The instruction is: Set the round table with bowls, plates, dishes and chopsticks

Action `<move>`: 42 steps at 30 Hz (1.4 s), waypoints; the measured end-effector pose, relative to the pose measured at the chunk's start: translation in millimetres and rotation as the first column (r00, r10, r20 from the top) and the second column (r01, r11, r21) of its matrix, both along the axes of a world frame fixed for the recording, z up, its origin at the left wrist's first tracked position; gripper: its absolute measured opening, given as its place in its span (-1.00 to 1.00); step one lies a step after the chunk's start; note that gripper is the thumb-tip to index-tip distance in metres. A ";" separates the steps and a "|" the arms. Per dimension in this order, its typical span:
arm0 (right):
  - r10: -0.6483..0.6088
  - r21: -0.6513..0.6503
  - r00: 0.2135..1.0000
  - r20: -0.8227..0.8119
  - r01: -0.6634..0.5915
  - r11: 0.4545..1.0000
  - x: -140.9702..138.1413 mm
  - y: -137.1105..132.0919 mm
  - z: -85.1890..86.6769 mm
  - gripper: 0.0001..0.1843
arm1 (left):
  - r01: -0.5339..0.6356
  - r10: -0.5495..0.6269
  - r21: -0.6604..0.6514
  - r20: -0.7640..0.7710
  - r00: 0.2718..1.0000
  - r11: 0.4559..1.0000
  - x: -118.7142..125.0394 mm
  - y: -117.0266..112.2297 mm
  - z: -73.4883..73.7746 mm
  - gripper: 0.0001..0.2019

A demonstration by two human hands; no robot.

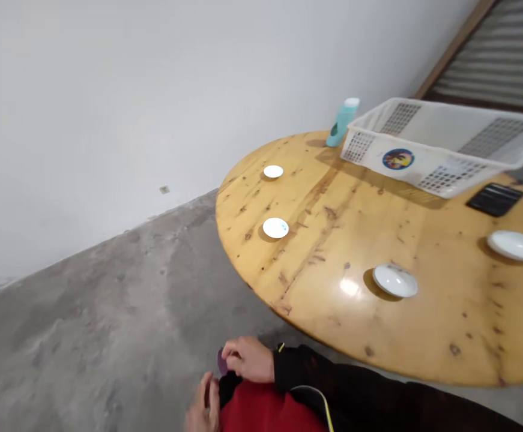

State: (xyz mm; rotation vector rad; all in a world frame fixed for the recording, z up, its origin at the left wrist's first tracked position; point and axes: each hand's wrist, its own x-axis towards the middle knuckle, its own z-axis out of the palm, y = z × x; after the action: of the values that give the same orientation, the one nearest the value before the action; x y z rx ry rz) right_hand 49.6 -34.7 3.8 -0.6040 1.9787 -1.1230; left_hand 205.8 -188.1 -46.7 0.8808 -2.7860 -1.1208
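Observation:
Both hands are low in the view, in front of a red garment and short of the table's near edge. My right hand [251, 359], in a black sleeve, has loosely bent fingers, with a small gap between thumb and forefinger; nothing shows in it. My left hand [202, 409] is slightly blurred and cut off by the bottom edge. Its thumb and forefinger are apart, with nothing visible between them. Dark cloth [229, 384] lies between the hands. Nearest on the round wooden table [306, 282] are a small white dish [275, 228] and a white bowl [395, 281].
Another small white dish [273, 171] sits farther back, and a white oval dish [517, 246] at the right. A white plastic basket [373, 153] stands behind, with a turquoise bottle [342, 123] beside it and a flat black object [495, 199] in front. A white wall [108, 108] rises behind.

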 end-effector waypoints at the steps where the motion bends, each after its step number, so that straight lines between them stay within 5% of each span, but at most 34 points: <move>1: -0.062 -0.013 0.998 -0.001 0.062 0.998 -5.3 -10.1 1.7 -0.69 | 0.052 -0.052 -0.007 0.008 0.999 0.999 -13.0 -17.2 6.5 -0.59; 6: -0.279 -0.075 0.960 0.025 0.280 0.957 -15.5 -50.7 6.3 -0.66 | 0.290 -0.289 0.012 -0.034 0.957 0.957 -70.8 -85.5 31.0 -0.56; 10: -0.336 -0.026 0.942 -0.022 0.336 0.942 -14.2 -57.1 1.6 -0.70 | 0.458 -0.456 0.033 -0.046 0.889 0.888 -115.3 -107.1 31.3 -0.61; 14: -0.462 -0.015 0.887 -0.001 0.462 0.887 -32.0 -48.3 -9.2 -0.70 | 0.610 -0.608 0.035 -0.064 0.792 0.791 -164.2 -98.5 25.6 -0.67; 20: -0.622 -0.097 0.777 0.097 0.629 0.771 -100.9 -44.1 -21.9 -0.73 | 0.736 -0.736 0.037 -0.028 0.677 0.676 -235.7 -78.8 24.8 -0.68; 25: -0.663 -0.179 0.739 0.119 0.673 0.718 -153.4 -43.1 -17.9 -0.76 | 0.711 -0.710 0.043 -0.034 0.703 0.702 -298.3 -78.3 36.2 -0.68; 30: -0.727 -0.152 0.675 0.124 0.737 0.658 -177.1 -36.7 -22.0 -0.71 | 0.705 -0.705 0.140 -0.056 0.707 0.695 -373.0 -63.2 60.2 -0.69; 36: -0.845 -0.135 0.485 0.224 0.875 0.466 -195.8 -32.6 -27.7 -0.64 | 0.724 -0.722 0.313 -0.146 0.676 0.615 -503.6 -36.6 64.3 -0.67; 42: -0.966 -0.024 0.118 0.228 0.993 0.115 -231.3 -30.2 -24.6 -0.50 | 0.634 -0.677 0.490 -0.114 0.727 0.598 -668.7 13.5 34.1 -0.79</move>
State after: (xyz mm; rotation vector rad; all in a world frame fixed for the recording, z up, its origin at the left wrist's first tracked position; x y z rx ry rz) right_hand -181.7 -64.9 -20.8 1.0378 2.0454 -2.0442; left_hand -462.8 -174.5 -12.6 -0.2189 -3.0020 -2.0075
